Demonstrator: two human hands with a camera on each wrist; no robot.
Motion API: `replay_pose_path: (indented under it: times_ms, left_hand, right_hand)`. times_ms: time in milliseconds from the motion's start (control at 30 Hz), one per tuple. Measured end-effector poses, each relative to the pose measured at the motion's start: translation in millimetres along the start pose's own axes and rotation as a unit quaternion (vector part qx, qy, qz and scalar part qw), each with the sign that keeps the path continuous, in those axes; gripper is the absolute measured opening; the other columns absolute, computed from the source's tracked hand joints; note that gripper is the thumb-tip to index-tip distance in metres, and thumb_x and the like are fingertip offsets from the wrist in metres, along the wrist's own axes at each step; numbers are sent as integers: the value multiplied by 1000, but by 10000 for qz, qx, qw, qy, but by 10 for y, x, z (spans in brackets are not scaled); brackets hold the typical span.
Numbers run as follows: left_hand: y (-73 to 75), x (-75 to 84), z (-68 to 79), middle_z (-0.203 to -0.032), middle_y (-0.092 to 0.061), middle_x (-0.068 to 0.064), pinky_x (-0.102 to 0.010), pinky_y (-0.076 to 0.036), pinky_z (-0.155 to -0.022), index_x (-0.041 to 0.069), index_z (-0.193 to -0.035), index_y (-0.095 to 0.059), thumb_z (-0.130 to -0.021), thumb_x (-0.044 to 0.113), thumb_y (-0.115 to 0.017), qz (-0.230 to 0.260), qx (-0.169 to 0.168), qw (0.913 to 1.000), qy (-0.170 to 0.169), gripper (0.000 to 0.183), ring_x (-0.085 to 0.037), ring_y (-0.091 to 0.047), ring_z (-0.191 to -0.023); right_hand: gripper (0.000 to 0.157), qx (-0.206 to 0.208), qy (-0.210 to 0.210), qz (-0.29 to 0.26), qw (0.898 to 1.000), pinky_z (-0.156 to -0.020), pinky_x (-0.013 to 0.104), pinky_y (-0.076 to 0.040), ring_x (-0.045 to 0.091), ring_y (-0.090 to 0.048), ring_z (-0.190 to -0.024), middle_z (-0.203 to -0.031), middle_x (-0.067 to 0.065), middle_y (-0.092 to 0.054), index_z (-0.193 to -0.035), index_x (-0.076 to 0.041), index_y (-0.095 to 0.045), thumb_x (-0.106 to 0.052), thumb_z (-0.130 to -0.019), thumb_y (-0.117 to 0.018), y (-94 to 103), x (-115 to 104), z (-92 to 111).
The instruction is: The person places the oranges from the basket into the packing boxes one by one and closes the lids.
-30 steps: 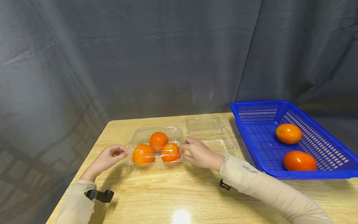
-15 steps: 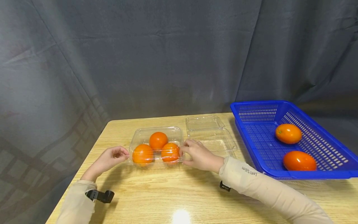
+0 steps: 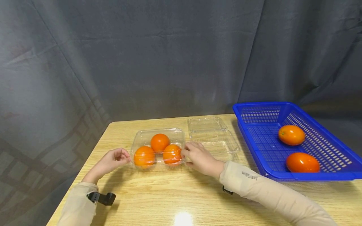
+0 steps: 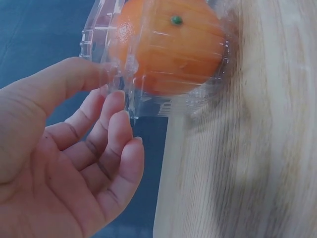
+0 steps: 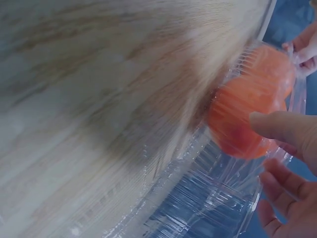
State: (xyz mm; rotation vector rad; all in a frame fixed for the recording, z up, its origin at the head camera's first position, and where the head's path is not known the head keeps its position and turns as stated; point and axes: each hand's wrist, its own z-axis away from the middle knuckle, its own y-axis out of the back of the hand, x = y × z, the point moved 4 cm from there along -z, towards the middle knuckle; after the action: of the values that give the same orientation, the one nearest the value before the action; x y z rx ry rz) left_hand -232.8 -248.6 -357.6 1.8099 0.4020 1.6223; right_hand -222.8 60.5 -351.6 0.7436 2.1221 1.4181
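Three round orange fruits [image 3: 158,149] sit in one clear plastic clamshell box [image 3: 156,133] on the wooden table [image 3: 169,194]; two more lie in the blue plastic basket [image 3: 294,141]. The box lies between both hands: left hand [image 3: 111,161] and right hand [image 3: 199,157] each pinch an end of its rim with curled fingers

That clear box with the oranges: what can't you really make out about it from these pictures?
- Whether the clear box is snapped shut: head view, too small and glare-covered.
- The right hand fingertips' grip: right wrist view is blurred.
- The third orange: hidden in the left wrist view, where one orange fills the frame.
- The left hand thumb contact: seen only through wrinkled plastic.
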Motion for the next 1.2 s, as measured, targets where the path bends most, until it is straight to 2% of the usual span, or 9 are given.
replay_pose_path:
  times_ms: [133,267,367,467,567,767,867,1100,1200]
  left_hand:
    - [-8,-15,4,-80,-54,-5,-21,-43,-62,-6,-99,-53,-86,11,-63,120,-96,9998,141,24,-6,-50,-71]
    - [-19,-41,11,-81,-55,-6,-24,-46,-66,-6,-103,-46,-87,15,-63,137,-217,9982,536,32,-11,-55,-75]
    - [-33,-58,23,-82,-57,-7,-26,-49,-68,-7,-110,-41,-88,21,-62,238,-344,9948,926,42,-14,-57,-74]
    - [-52,-66,33,-83,-61,-7,-26,-52,-69,-10,-118,-37,-90,26,-61,419,-492,9915,1133,52,-15,-58,-71]
    - [-71,-68,33,-85,-64,-8,-25,-54,-70,-12,-123,-36,-91,26,-60,610,-613,9897,1144,55,-13,-58,-71]
    - [-92,-74,23,-85,-65,-8,-26,-55,-70,-13,-124,-34,-91,20,-57,856,-709,9878,1093,52,-11,-60,-72]
    - [-96,-86,22,-85,-64,-7,-25,-55,-70,-13,-125,-34,-91,19,-57,898,-737,9871,1105,52,-11,-61,-72]
    - [-101,-90,32,-85,-64,-6,-26,-54,-71,-14,-125,-32,-92,16,-56,942,-862,9866,1019,50,-12,-61,-75]
    - [-100,-89,33,-85,-64,-5,-27,-55,-73,-13,-125,-33,-92,16,-56,962,-867,9862,1032,50,-13,-62,-76]
  right_hand:
    - [27,101,86,257,9996,-72,25,-38,14,-51,-87,-93,-2,-55,-87,-16,-62,-12,-68,-81,-15,-15,-2]
    - [27,269,228,621,9975,-69,24,-36,14,-51,-83,-91,-3,-56,-87,-15,-61,-13,-68,-80,-29,-32,-4]
    - [26,414,438,1120,9919,-71,25,-39,15,-54,-84,-95,-1,-58,-88,-14,-60,-14,-69,-78,-44,-56,-7]
    - [25,568,677,1653,9823,-74,26,-42,15,-56,-86,-99,2,-60,-89,-12,-58,-11,-71,-75,-62,-84,-3]
    - [24,688,807,1953,9750,-74,26,-41,14,-56,-85,-102,3,-61,-91,-11,-58,-6,-72,-71,-79,-99,5]
    - [27,826,909,2126,9694,-73,25,-41,15,-57,-86,-111,8,-64,-93,-10,-60,2,-69,-69,-112,-91,26]
    - [27,870,957,2226,9663,-72,25,-40,15,-57,-84,-108,6,-64,-91,-10,-60,2,-69,-69,-123,-94,32]
    - [25,956,1095,2241,9637,-71,23,-38,11,-54,-79,-89,-3,-60,-87,-14,-59,-1,-69,-71,-131,-113,46]
    - [24,990,1109,2278,9623,-72,23,-39,11,-55,-80,-90,-4,-60,-88,-14,-59,-2,-70,-71,-136,-113,47]
